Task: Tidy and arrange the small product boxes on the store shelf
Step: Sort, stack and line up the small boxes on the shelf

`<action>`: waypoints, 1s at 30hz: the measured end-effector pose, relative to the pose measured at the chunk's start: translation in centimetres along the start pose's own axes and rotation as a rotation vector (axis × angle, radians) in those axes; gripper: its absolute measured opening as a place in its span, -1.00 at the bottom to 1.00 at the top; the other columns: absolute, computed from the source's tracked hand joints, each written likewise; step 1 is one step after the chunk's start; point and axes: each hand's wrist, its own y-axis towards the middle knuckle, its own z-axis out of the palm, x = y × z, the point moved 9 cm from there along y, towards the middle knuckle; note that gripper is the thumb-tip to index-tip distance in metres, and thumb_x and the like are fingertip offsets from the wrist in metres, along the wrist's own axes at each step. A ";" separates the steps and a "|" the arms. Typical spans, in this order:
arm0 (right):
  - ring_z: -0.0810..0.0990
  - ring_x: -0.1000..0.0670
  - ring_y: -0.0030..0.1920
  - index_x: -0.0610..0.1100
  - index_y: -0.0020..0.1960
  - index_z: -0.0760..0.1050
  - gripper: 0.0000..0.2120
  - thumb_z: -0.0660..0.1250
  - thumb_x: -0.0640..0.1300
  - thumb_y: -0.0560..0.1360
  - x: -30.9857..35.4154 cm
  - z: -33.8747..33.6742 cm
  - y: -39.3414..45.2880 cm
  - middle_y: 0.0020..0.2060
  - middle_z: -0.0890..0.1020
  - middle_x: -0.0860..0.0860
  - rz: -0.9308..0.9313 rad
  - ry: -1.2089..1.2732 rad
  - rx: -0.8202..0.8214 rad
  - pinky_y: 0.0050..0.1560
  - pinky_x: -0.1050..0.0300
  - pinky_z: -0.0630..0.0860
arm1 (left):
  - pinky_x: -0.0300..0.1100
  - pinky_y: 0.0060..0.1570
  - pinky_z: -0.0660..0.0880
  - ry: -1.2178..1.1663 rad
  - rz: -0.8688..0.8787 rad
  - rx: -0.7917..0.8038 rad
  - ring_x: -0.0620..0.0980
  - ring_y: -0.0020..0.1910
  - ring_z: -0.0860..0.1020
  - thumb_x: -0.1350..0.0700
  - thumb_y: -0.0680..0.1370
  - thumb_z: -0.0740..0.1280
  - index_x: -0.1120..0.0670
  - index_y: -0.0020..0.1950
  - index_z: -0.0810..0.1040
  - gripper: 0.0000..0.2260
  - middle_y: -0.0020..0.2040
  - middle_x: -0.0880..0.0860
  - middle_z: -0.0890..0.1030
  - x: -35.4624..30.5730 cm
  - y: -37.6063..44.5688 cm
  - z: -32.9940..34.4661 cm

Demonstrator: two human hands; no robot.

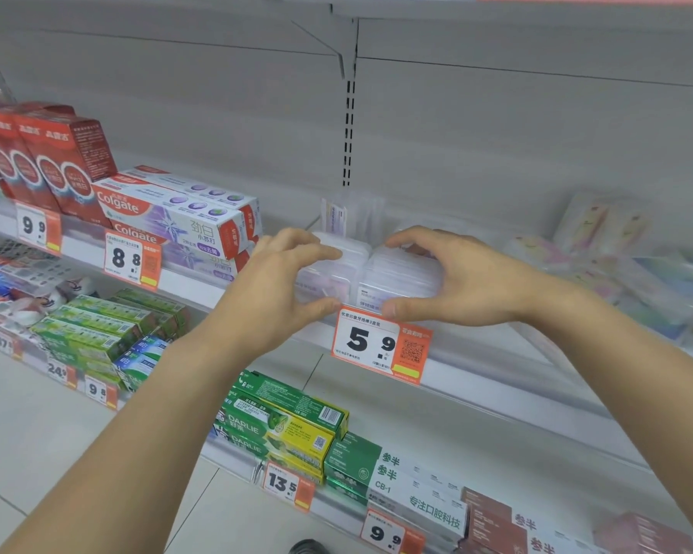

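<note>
**Clear boxes at shelf front, both hands on**

Glossy Colgate cartons [177, 217] stacked flat at left. Left hand [285, 281] curled round left clear plastic box [329, 273], thumb below, fingers over top. Right hand [457, 281] gripped right clear plastic box [397, 273] likewise. Boxes translucent, round-cornered, touching, at shelf edge [497, 373] above 5.9 price tag [381, 345]. Bare shelf behind; soft wrapped packs [617, 253] at right.

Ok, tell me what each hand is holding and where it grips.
Left hand pinches the left clear box with fingers on top and thumb at its lower front; right hand grips the right clear box the same way.
</note>
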 end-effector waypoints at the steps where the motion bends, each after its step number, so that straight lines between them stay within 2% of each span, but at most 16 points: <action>1: 0.47 0.06 0.26 0.13 0.41 0.34 -0.20 0.42 0.40 0.26 -0.1 -0.2 -0.1 0.29 0.51 0.09 0.016 0.007 0.016 0.28 0.13 0.40 | -0.31 0.16 0.20 -0.003 0.001 0.003 -0.03 0.28 0.38 -0.07 0.40 0.50 -0.09 0.32 0.52 -0.50 0.30 -0.06 0.44 0.0 0.0 0.0; 3: 0.53 0.10 0.16 0.15 0.35 0.40 -0.21 0.30 0.49 0.22 -1.0 -1.3 -0.3 0.22 0.54 0.15 0.083 0.057 -0.009 0.15 0.19 0.41 | -0.30 0.16 0.22 -0.020 0.001 0.000 -0.05 0.29 0.38 -0.09 0.44 0.46 -0.10 0.33 0.52 -0.54 0.32 -0.08 0.45 -0.1 0.0 0.0; 4: 0.56 0.11 0.10 0.16 0.30 0.45 -0.29 0.27 0.49 0.25 -1.8 -2.3 -0.3 0.16 0.56 0.16 0.121 0.096 -0.068 0.08 0.20 0.42 | -0.28 0.15 0.24 -0.032 -0.001 -0.001 -0.06 0.29 0.39 -0.09 0.47 0.43 -0.10 0.33 0.52 -0.56 0.33 -0.09 0.45 -0.1 0.1 -0.1; 6: 0.59 0.09 0.06 0.10 0.18 0.55 -0.51 0.27 0.39 0.43 -4.2 -4.8 0.1 0.10 0.60 0.14 0.192 0.179 -0.258 -0.02 0.20 0.43 | -0.24 0.18 0.28 -0.049 0.003 0.003 -0.08 0.30 0.39 -0.09 0.51 0.38 -0.11 0.33 0.53 -0.61 0.34 -0.11 0.46 -0.3 0.3 0.0; 8: 0.55 0.03 0.17 0.05 0.17 0.57 -0.65 0.32 0.23 0.50 -6.5 -6.2 0.8 0.14 0.59 0.06 0.252 0.170 -0.392 0.04 0.20 0.41 | -0.17 0.25 0.33 -0.047 0.010 0.022 -0.08 0.33 0.37 -0.10 0.52 0.35 -0.12 0.34 0.52 -0.62 0.36 -0.11 0.45 -0.9 0.4 0.4; 9: 0.50 -0.02 0.26 0.05 0.23 0.54 -0.63 0.37 0.18 0.49 -7.2 -6.1 1.5 0.21 0.55 0.01 0.262 0.120 -0.383 0.11 0.19 0.37 | -0.13 0.28 0.34 -0.042 0.014 0.036 -0.08 0.33 0.36 -0.11 0.53 0.34 -0.12 0.34 0.51 -0.62 0.36 -0.12 0.44 -1.1 0.4 0.6; 11: 0.38 -0.05 0.40 0.10 0.39 0.41 -0.45 0.44 0.15 0.44 -8.0 -4.4 3.1 0.37 0.41 -0.04 0.257 0.083 -0.221 0.24 0.19 0.30 | -0.14 0.28 0.32 -0.048 0.013 0.062 -0.10 0.34 0.35 -0.15 0.52 0.32 -0.13 0.33 0.52 -0.62 0.35 -0.13 0.44 -1.2 0.6 0.7; 13: 0.35 -0.01 0.44 0.09 0.46 0.33 -0.33 0.49 0.13 0.42 -8.5 -2.5 4.3 0.44 0.36 -0.03 0.279 0.170 -0.074 0.24 0.22 0.27 | -0.13 0.30 0.31 -0.087 0.012 0.061 -0.10 0.35 0.36 -0.19 0.54 0.28 -0.13 0.30 0.55 -0.64 0.34 -0.12 0.45 -1.4 1.0 0.2; 14: 0.38 0.01 0.42 0.06 0.45 0.36 -0.32 0.52 0.11 0.40 -8.9 -2.1 4.7 0.43 0.39 -0.03 0.299 0.235 -0.063 0.22 0.23 0.30 | -0.11 0.31 0.31 -0.096 0.018 0.038 -0.08 0.34 0.38 -0.20 0.54 0.27 -0.11 0.27 0.56 -0.64 0.32 -0.09 0.47 -1.6 1.4 -0.3; 17: 0.54 0.01 0.19 -0.01 0.28 0.51 -0.39 0.62 0.04 0.28 -10.5 -2.8 5.1 0.24 0.50 -0.03 0.375 0.482 -0.185 0.06 0.06 0.55 | -0.21 0.17 0.34 -0.094 -0.003 -0.065 -0.09 0.20 0.48 -0.12 0.57 0.26 -0.04 0.19 0.60 -0.72 0.19 -0.07 0.56 -2.3 4.0 -2.5; 19: 0.59 0.00 0.15 -0.03 0.17 0.57 -0.45 0.63 0.05 0.24 -11.6 -3.2 4.9 0.15 0.58 -0.02 0.407 0.650 -0.261 0.02 0.00 0.61 | -0.24 0.03 0.38 -0.138 -0.082 -0.105 -0.08 0.09 0.54 -0.02 0.57 0.28 -0.04 0.08 0.62 -0.83 0.06 -0.09 0.62 -2.2 6.5 -3.3; 21: 0.62 -0.03 0.15 -0.03 0.11 0.60 -0.50 0.62 0.07 0.23 -12.3 -3.4 5.0 0.09 0.64 -0.01 0.411 0.751 -0.289 0.02 -0.02 0.61 | -0.25 -0.03 0.40 -0.169 -0.162 -0.141 -0.01 0.05 0.57 0.02 0.56 0.28 0.00 0.05 0.60 -0.85 0.03 -0.05 0.63 -1.4 8.8 -3.1; 24: 0.60 -0.04 0.15 -0.01 0.07 0.62 -0.55 0.59 0.06 0.22 -12.9 -3.0 4.7 0.06 0.65 0.02 0.444 0.747 -0.259 0.07 -0.06 0.59 | -0.26 0.00 0.37 -0.216 -0.280 -0.108 0.03 0.10 0.51 -0.05 0.55 0.32 0.04 0.29 0.49 -0.65 0.24 0.06 0.51 0.1 10.9 -1.1; 26: 0.60 -0.04 0.16 0.00 0.06 0.63 -0.53 0.59 0.05 0.19 -12.9 -2.5 4.8 0.06 0.65 0.02 0.451 0.720 -0.215 0.11 -0.10 0.59 | -0.21 0.11 0.36 -0.188 -0.310 -0.002 0.05 0.23 0.45 -0.13 0.50 0.38 -0.03 0.42 0.35 -0.46 0.34 0.07 0.40 0.9 11.7 0.5; 28: 0.59 -0.02 0.17 -0.01 0.09 0.62 -0.56 0.60 -0.01 0.23 -12.3 -2.2 5.0 0.07 0.64 0.04 0.446 0.686 -0.177 0.15 -0.10 0.58 | -0.22 0.09 0.33 -0.152 -0.315 0.112 0.07 0.27 0.45 -0.15 0.44 0.44 -0.08 0.48 0.25 -0.32 0.28 0.05 0.43 1.7 11.9 1.9; 30: 0.59 0.00 0.17 -0.01 0.12 0.60 -0.58 0.60 -0.05 0.29 -11.7 -1.9 5.2 0.10 0.61 0.06 0.444 0.632 -0.135 0.20 -0.08 0.57 | -0.27 -0.02 0.32 -0.168 -0.331 0.136 0.04 0.14 0.53 -0.10 0.40 0.49 -0.08 0.46 0.29 -0.32 0.04 -0.01 0.53 2.6 11.9 2.8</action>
